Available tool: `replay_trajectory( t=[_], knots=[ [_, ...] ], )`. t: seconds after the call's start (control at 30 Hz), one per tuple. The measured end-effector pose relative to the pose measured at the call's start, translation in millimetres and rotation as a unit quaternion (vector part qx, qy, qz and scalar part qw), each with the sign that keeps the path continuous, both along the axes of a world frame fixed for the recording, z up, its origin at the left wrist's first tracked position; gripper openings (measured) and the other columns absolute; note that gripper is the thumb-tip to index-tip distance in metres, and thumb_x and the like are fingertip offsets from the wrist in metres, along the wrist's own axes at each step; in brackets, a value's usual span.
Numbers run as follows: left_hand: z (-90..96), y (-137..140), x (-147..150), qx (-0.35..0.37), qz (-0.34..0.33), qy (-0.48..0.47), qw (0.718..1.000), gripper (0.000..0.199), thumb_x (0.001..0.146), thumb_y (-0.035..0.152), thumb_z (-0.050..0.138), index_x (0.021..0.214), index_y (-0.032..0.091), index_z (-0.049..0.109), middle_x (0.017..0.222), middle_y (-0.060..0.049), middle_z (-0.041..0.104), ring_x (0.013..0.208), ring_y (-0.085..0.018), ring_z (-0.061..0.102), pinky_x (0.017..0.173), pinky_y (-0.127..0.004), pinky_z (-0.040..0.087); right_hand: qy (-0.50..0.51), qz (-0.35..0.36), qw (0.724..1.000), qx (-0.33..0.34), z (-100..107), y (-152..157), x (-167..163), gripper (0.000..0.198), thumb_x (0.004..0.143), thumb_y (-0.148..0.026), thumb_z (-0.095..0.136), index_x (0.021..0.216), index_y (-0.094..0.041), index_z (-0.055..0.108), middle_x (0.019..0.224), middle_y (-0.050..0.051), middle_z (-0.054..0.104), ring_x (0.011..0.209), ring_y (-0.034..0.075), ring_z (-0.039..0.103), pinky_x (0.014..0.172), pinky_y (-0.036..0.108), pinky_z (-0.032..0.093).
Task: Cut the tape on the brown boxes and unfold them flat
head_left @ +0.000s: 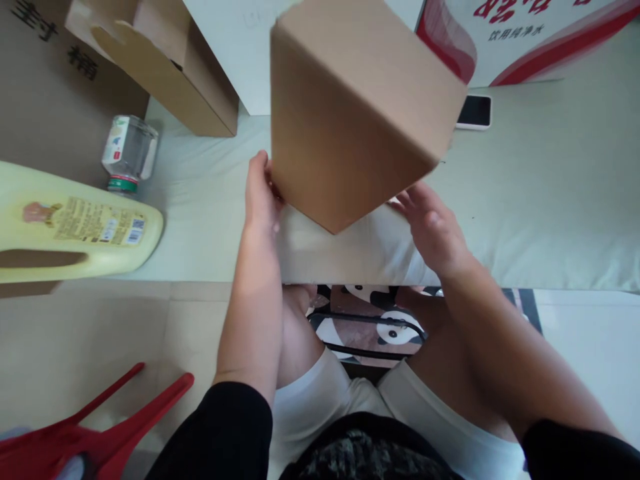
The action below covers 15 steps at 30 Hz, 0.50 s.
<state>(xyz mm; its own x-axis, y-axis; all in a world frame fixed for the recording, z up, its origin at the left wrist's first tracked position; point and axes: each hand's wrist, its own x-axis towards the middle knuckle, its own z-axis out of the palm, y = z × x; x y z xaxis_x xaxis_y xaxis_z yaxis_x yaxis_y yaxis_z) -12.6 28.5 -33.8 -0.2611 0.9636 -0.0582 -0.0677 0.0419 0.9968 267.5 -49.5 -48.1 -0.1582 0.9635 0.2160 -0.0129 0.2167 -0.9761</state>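
Observation:
A plain brown cardboard box [345, 133] is tilted with one corner pointing down toward me, above the pale cloth-covered surface [545, 200]. My left hand [263, 193] grips its lower left edge, the fingers partly hidden behind it. On the other side, my right hand [433, 223] has its fingertips at the lower right edge, some of them out of sight beneath the box. The box's far side cannot be seen.
To the left are a yellow jug [115, 230], a clear bottle [129, 150] lying down and an open cardboard carton [195, 87]. A phone [475, 112] lies behind the box, near a white-and-red carton [530, 47]. A red plastic object [115, 427] stands lower left.

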Motion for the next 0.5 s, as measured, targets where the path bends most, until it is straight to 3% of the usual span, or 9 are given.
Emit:
replay_trajectory(
  t=[0.17,0.33,0.43,0.5],
  knots=[
    [-6.7,-6,8,-0.099,-0.120,0.001,0.988,0.075,0.082,0.090,0.043,0.090,0.020,0.069,0.074,-0.009,0.067,0.080,-0.027,0.075,0.064,-0.035,0.057,-0.047,0.022,0.998,0.026,5,-4,5,0.067,0.084,-0.075,0.062,0.141,-0.041,0.059,0.169,-0.001,0.037,0.158,0.031,0.030,0.122,0.057,0.037],
    [-7.3,-9,8,-0.161,-0.211,0.009,0.964,0.063,0.085,0.079,0.057,0.104,0.020,0.072,0.085,-0.011,0.072,0.053,-0.020,0.068,0.057,-0.036,0.055,-0.054,-0.008,0.997,0.053,8,-3,5,0.061,0.084,-0.076,0.061,0.134,-0.041,0.063,0.164,-0.001,0.044,0.154,0.032,0.038,0.114,0.057,0.047],
    [-3.5,-14,6,-0.206,-0.276,0.035,0.938,0.058,0.080,0.078,0.063,0.090,0.021,0.067,0.071,-0.006,0.067,0.047,-0.020,0.066,0.048,-0.033,0.048,-0.058,-0.046,0.995,0.073,8,-3,4,0.058,0.084,-0.076,0.061,0.130,-0.040,0.065,0.158,0.000,0.050,0.152,0.033,0.041,0.113,0.058,0.048],
    [1.0,-18,7,-0.240,-0.362,0.059,0.899,0.062,0.073,0.084,0.064,0.078,0.022,0.063,0.064,-0.005,0.066,0.043,-0.021,0.064,0.039,-0.030,0.036,-0.069,-0.094,0.990,0.075,9,-3,4,0.055,0.085,-0.074,0.062,0.128,-0.038,0.066,0.153,0.002,0.055,0.152,0.034,0.040,0.114,0.060,0.046]
  ],
)
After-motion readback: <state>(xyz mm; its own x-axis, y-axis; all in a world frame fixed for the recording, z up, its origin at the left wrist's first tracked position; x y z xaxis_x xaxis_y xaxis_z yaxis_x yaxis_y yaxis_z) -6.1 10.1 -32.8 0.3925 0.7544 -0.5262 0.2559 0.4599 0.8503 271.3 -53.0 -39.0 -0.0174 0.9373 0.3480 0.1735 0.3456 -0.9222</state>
